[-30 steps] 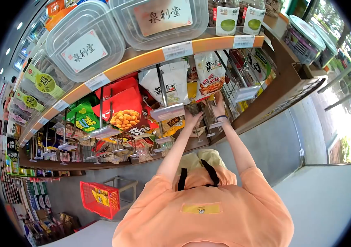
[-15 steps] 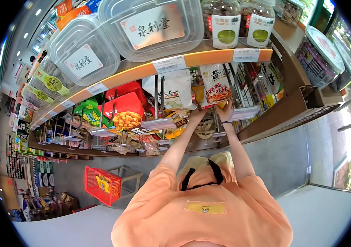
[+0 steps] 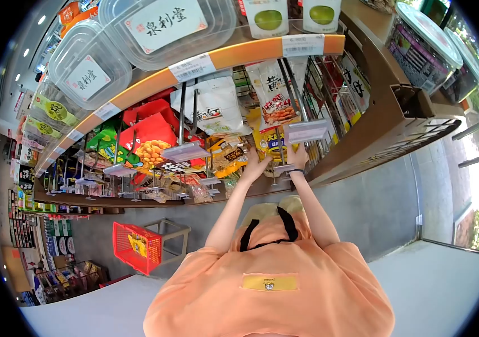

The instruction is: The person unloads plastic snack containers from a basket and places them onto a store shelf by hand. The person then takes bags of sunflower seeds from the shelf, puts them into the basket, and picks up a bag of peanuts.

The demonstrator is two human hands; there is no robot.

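On the hanging rack, a yellow snack bag [image 3: 273, 140] sits between my two hands. My left hand [image 3: 256, 165] is at its left lower edge, fingers curved against it. My right hand [image 3: 297, 157] is at its right side, partly behind a clear price-tag holder [image 3: 308, 131]. Above the yellow bag hangs a white and red bag [image 3: 273, 95], with a white bag [image 3: 214, 106] to its left. A yellow and black bag [image 3: 229, 155] lies just left of my left hand. The fingertips of both hands are partly hidden.
Red bags [image 3: 152, 137] and a green bag [image 3: 104, 143] hang further left. Plastic tubs [image 3: 163, 28] and jars stand on the shelf [image 3: 239, 48] above. A brown rack side panel [image 3: 385, 132] is at the right. A red basket [image 3: 137, 247] with yellow packs stands on the floor.
My hands have come down from the white and red bag to the yellow bag, which now shows more fully below it. The camera view has shifted slightly.
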